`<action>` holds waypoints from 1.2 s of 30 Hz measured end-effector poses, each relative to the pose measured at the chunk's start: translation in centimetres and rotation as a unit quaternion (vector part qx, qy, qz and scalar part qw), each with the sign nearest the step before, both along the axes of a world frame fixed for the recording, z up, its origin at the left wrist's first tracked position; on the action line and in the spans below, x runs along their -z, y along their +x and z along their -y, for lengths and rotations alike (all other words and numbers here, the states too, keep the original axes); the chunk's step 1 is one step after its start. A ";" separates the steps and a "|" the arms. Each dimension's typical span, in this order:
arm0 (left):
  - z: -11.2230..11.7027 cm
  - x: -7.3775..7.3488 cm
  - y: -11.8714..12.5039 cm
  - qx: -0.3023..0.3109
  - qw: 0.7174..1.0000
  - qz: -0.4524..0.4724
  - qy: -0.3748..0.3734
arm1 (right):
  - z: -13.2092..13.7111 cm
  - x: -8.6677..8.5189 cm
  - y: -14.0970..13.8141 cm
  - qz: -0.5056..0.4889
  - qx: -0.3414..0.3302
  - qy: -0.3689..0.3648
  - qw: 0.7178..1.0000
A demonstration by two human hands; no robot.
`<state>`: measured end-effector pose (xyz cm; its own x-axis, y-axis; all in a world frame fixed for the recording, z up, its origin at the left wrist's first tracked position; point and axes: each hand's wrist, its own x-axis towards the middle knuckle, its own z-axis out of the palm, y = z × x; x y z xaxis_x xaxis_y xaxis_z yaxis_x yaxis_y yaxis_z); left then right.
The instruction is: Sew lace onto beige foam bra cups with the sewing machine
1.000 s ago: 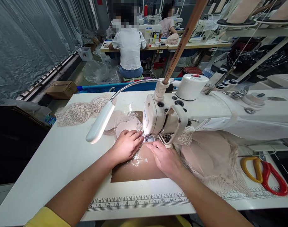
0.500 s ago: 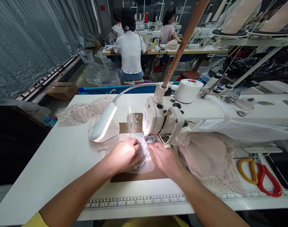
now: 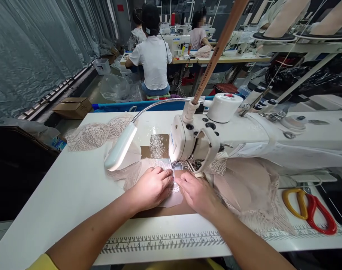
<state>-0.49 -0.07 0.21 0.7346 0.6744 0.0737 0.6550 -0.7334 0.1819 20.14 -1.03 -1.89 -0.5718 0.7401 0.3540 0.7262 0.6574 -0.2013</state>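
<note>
Pale pink lace fabric lies under the needle area of a white sewing machine. My left hand is on the lace just left of the needle, fingers curled and gathered on it. From the right, my right hand pinches the scalloped edge of the lace in front of the presser foot, thumb and forefinger together. The fingertips of both hands nearly meet there. My left hand hides part of the lace. Beneath it, a brown plate shows on the table.
A lamp on a bendy neck hangs left of the needle. More lace pieces lie at the table's back left, and beige lace fabric at the right. Scissors rest far right. A ruler strip runs along the front edge.
My left hand has moved slightly right, its fingertips closer to the needle and my right hand. More lace shows behind the left hand. My right hand has barely shifted.
</note>
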 end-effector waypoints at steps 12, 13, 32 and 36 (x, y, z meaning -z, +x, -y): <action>-0.1 -0.4 -0.4 0.013 0.999 0.042 -0.024 | 0.0 -0.1 0.2 -0.016 0.018 -0.049 0.998; 0.0 -0.4 -0.3 0.012 0.998 0.047 -0.028 | 0.0 -0.1 0.2 -0.017 0.018 -0.053 0.998; 0.0 0.6 0.1 -0.015 0.993 0.113 -0.031 | 0.1 0.2 0.5 -0.016 -0.024 -0.028 0.999; -0.2 0.8 0.2 -0.017 0.995 0.098 -0.013 | 0.2 0.3 0.4 -0.004 -0.022 -0.013 1.000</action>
